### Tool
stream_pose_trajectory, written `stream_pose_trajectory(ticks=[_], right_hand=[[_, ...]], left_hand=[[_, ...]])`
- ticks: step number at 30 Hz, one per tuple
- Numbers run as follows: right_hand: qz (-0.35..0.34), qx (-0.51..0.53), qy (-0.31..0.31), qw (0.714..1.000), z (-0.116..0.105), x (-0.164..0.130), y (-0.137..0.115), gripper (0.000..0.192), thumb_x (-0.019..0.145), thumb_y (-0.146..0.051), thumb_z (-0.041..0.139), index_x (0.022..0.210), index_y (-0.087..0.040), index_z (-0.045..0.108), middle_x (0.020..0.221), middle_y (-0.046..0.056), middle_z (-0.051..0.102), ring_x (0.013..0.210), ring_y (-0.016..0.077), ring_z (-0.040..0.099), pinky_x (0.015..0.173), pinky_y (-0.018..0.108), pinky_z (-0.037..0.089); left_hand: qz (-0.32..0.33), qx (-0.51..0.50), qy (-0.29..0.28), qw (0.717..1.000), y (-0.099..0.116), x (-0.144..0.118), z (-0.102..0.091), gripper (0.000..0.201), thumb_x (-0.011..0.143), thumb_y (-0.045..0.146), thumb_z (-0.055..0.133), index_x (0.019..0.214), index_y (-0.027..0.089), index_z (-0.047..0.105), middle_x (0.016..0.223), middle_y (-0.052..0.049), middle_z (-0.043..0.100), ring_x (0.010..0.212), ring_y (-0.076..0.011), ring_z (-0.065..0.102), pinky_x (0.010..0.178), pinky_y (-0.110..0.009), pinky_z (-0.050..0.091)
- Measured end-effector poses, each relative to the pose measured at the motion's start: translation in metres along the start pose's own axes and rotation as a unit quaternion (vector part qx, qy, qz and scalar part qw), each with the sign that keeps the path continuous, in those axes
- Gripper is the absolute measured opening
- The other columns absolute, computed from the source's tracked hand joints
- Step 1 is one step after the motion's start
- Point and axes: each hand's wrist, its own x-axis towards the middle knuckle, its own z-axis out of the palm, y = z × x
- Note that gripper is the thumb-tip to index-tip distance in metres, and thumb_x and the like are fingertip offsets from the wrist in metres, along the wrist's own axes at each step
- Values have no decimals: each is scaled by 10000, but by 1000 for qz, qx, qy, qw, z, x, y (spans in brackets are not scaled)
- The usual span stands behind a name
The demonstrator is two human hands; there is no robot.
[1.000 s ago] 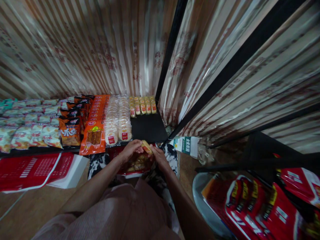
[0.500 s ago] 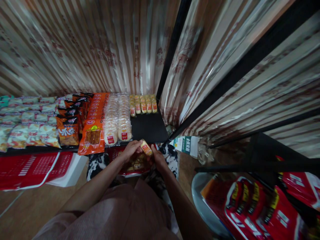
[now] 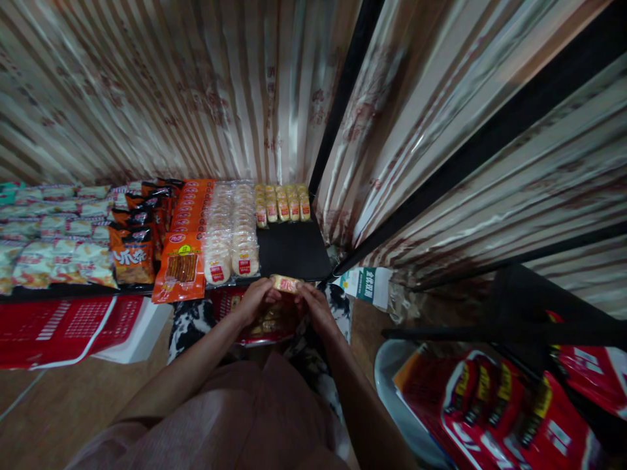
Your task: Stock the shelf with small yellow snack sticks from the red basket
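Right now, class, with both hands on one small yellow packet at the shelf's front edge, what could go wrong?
1. The small yellow wrapped snack packet is pinched only at its ends by the left hand and right hand; it might slip into the red basket below.
2. The bare black shelf space is narrow; a sleeve may nudge the neighbouring clear rice-cracker packs.

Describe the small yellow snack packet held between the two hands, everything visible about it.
The small yellow snack packet is an oblong, glossy wrapper, plastic by the look, pale yellow with a reddish-orange label patch; any print is too small to read. It lies roughly level, long side running left to right, just in front of the black shelf edge. The left hand pinches its left end and the right hand its right end. It hangs above a red basket of similar packets and matches the row of yellow packets at the shelf's back.
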Motion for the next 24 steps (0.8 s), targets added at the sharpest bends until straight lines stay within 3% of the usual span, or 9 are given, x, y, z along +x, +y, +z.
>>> stream_pose_trajectory(ticks=[9, 19, 24], right_hand=[[-10, -16, 10, 1000, -5, 11, -12, 387, 623, -517, 690, 804, -180, 629, 571, -59, 513, 499, 64, 413, 487, 194, 299], [-33, -55, 3, 998, -1, 21, -28, 392, 661, -513, 646, 869, -181, 650, 578, -46, 535, 486, 74, 416, 471, 204, 304], [-36, -72, -12, 997, 2, 23, -29, 415, 705, -485, 614, 1004, -198, 628, 658, -31, 567, 516, 80, 458, 473, 198, 345]], left_hand=[[-3, -20, -32, 999, 1, -10, 1, 276, 649, 388, 623, 749, 134, 583, 707, -27, 641, 653, -137, 565, 636, -248, 397], [-8, 4, -125, 992, -7, -9, 1, 260, 677, 360, 650, 797, 130, 635, 753, -21, 633, 687, -133, 559, 660, -238, 381], [-14, -12, -93, 995, -5, -12, 10, 263, 626, 352, 683, 770, 140, 629, 701, -1, 622, 656, -127, 546, 666, -237, 383]])
